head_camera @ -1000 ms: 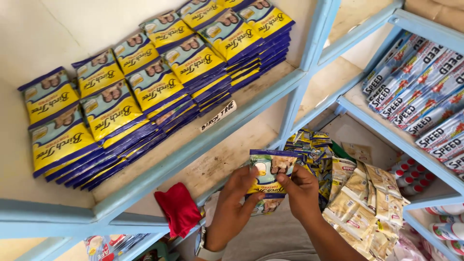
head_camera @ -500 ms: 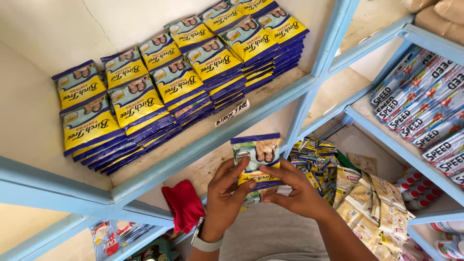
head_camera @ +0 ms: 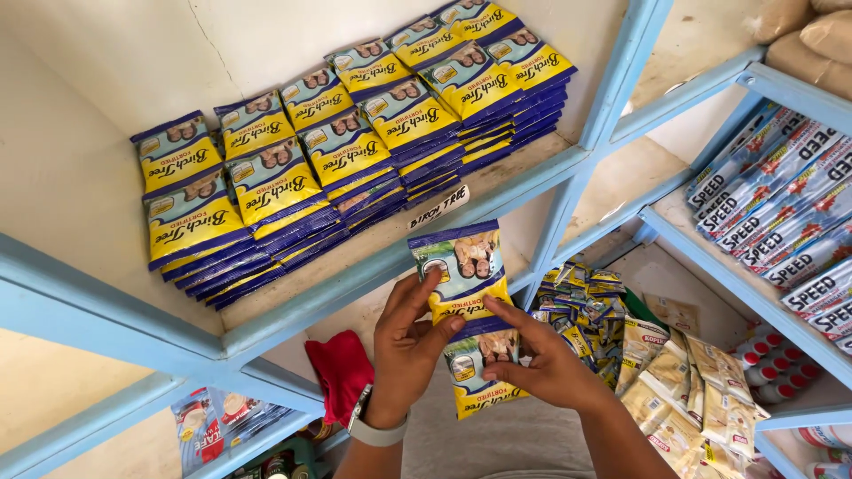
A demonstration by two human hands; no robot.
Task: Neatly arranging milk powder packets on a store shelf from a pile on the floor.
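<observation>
Below the blue shelf (head_camera: 373, 266), both hands grip a strip of 2 blue-yellow sachets (head_camera: 466, 310): left hand (head_camera: 410, 341) pinches the upper sachet, right hand (head_camera: 541, 364) clamps the lower. Stacked matching sachets (head_camera: 355, 142) sit on the shelf above.

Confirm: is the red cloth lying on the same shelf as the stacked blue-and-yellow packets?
No, the red cloth sits on a lower level, below the shelf holding the stacked packets.
</observation>
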